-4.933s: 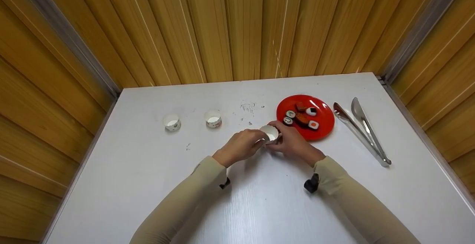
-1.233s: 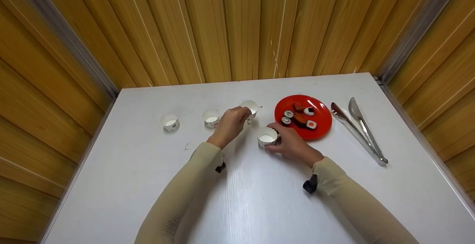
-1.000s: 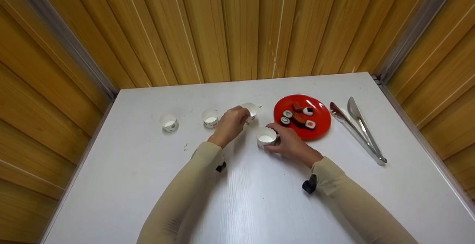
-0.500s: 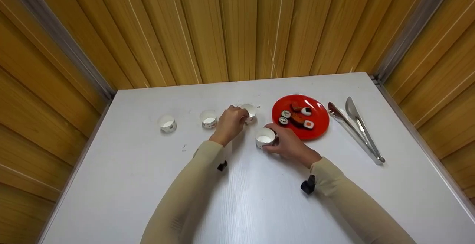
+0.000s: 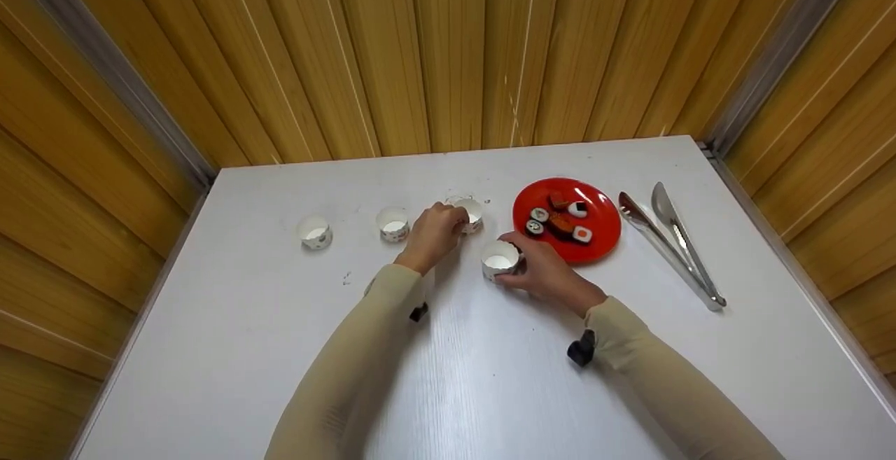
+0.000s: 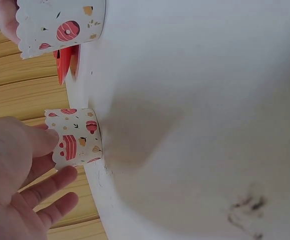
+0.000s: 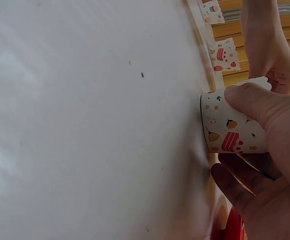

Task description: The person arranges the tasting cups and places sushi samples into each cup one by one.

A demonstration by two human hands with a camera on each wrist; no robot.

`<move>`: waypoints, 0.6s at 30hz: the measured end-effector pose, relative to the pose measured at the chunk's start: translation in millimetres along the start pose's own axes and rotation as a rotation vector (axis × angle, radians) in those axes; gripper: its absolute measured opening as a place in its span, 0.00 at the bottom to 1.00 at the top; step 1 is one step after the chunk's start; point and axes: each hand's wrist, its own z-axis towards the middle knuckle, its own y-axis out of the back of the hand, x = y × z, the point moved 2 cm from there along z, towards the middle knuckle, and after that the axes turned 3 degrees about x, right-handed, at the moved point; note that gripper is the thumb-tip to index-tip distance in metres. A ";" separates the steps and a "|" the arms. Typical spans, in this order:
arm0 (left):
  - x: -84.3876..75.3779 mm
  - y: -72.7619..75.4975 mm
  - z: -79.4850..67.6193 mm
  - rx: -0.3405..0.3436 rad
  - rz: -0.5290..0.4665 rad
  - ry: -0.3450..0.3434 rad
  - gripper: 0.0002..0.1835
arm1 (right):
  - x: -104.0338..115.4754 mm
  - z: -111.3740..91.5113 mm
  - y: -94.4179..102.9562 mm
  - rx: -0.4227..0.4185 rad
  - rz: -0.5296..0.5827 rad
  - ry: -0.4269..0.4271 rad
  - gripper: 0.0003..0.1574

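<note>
My left hand (image 5: 435, 232) pinches the rim of a white paper baking cup (image 6: 76, 140), printed with cakes and doughnuts, thumb on its near side. That cup stands upright on the table; the head view shows only part of it beyond the fingers. Nearer to me, my right hand (image 5: 549, 269) grips a similar paper baking cup (image 5: 500, 261) from the right. In the right wrist view the thumb (image 7: 249, 100) lies along this cup's printed wall, and it stands upright. Both cups look white inside. Further left are two more baking cups, one (image 5: 393, 226) in the middle and another (image 5: 315, 234) at the far left.
Behind my right hand, a red plate (image 5: 598, 246) bears several toy-like sushi pieces (image 5: 561, 225). Metal tongs (image 5: 675, 250) lie spread to its right. The white table (image 5: 245, 320) ends at wood-look panels (image 5: 455, 54) behind and at both sides.
About five seconds ago both hands were together on baking cups near the plate. My left hand has since carried one back and left; the right hand kept the other. Little moved in the last second.
</note>
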 end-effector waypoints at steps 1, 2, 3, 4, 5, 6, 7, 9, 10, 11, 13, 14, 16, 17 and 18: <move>0.0 0.1 0.0 -0.001 -0.004 -0.005 0.07 | 0.1 0.0 0.0 0.000 0.003 0.001 0.39; 0.1 0.1 -0.1 -0.002 -0.006 -0.010 0.07 | 0.2 -0.1 0.1 0.001 0.005 0.000 0.39; 0.2 0.2 0.0 -0.004 -0.008 -0.015 0.08 | 0.3 -0.1 0.1 0.000 0.007 -0.002 0.39; 0.2 0.1 0.1 -0.005 -0.007 -0.020 0.08 | 0.3 0.0 0.1 0.000 0.011 -0.005 0.39; 0.2 0.0 0.3 -0.004 -0.004 -0.023 0.09 | 0.4 0.2 0.0 0.001 0.013 -0.010 0.39; 0.3 -0.1 0.4 -0.003 -0.001 -0.025 0.09 | 0.3 0.4 0.0 0.003 0.015 -0.013 0.38; 0.3 -0.1 0.7 -0.003 0.003 -0.024 0.08 | 0.3 0.6 -0.1 0.005 0.015 -0.018 0.39; 0.5 -0.4 1.2 0.002 0.009 -0.020 0.08 | 0.2 1.1 -0.2 0.009 0.014 -0.025 0.39; 0.5 -0.5 1.4 0.004 0.010 -0.018 0.07 | 0.2 1.1 -0.3 0.009 0.014 -0.027 0.39; 0.6 -0.6 1.5 0.006 0.011 -0.017 0.07 | 0.2 1.2 -0.4 0.010 0.014 -0.029 0.39; 0.7 -0.8 1.7 0.006 0.011 -0.016 0.07 | 0.5 1.1 -0.5 0.009 0.015 -0.030 0.39; 0.8 -1.0 1.7 0.006 0.012 -0.017 0.07 | 0.6 0.9 -0.5 0.009 0.015 -0.031 0.39; 0.9 -1.3 1.8 0.003 0.015 -0.020 0.07 | 0.8 0.6 -0.5 0.008 0.017 -0.035 0.39; 0.9 -1.4 1.8 0.003 0.016 -0.019 0.07 | 0.7 0.5 -0.6 0.007 0.017 -0.037 0.39; 1.0 -1.6 1.8 0.004 0.016 -0.018 0.07 | 0.7 0.3 -0.6 0.007 0.016 -0.037 0.39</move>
